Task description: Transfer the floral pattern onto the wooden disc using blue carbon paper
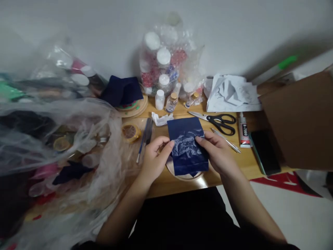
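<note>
The fingers of the left hand point(153, 158) and right hand point(221, 152) pinch opposite edges of a creased dark-blue sheet point(187, 146). Beneath it on the worktop point(161, 185) lies a round wooden board point(170, 167); to the sheet's right, black-handled scissors point(212, 119).

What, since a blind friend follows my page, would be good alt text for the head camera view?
A left hand and a right hand hold a creased dark blue sheet by its sides over a wooden table. Nearby lie black-handled scissors, a tube and a phone; bagged, white-lidded containers show behind.
</note>
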A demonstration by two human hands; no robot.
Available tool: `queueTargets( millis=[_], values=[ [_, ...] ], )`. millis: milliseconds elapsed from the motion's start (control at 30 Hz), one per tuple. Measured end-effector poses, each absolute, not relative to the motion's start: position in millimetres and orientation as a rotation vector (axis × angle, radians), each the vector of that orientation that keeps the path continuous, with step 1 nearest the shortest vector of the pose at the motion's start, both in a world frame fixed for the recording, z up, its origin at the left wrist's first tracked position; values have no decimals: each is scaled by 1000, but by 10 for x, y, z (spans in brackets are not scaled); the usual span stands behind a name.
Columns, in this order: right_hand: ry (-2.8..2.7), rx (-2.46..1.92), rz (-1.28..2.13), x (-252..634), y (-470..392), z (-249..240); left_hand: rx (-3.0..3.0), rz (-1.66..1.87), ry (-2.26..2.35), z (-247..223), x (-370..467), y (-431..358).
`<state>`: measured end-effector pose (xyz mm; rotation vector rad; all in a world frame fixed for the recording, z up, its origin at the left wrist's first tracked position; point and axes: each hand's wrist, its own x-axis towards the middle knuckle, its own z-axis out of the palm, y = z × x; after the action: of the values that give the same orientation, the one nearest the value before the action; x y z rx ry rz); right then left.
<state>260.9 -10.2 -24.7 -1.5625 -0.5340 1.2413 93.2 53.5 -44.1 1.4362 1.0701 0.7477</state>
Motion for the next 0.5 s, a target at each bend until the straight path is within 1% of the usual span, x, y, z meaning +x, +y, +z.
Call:
queueTargets(
  millis=[100, 167, 200, 267, 333, 367, 433, 500],
  values=[
    [-683, -1583, 1214, 2628, -222, -214, 1524, 817, 1055, -453, 946, 485],
    [-834, -1639, 1117, 2694, -311, -187, 1612, 840, 1024, -491, 959, 463],
    [-922, -1699, 1000, 2745, -362, -175, 1686, 836, 1020, -512, 965, 457],
    [-1076, -1875, 627, 2883, -480, -153, 1871, 814, 1044, -548, 974, 455],
    [-1130, -2051, 240, 3049, -617, -142, 2054, 766, 1082, -568, 978, 460],
    [-1122, -2109, 122, 3133, -688, -142, 2120, 733, 1091, -573, 980, 462],
    [-1066, -2135, 68, 3282, -820, -153, 2205, 666, 1085, -573, 985, 461],
    [-992, -2096, 134, 3388, -924, -171, 2241, 625, 1061, -565, 995, 454]
  ],
)
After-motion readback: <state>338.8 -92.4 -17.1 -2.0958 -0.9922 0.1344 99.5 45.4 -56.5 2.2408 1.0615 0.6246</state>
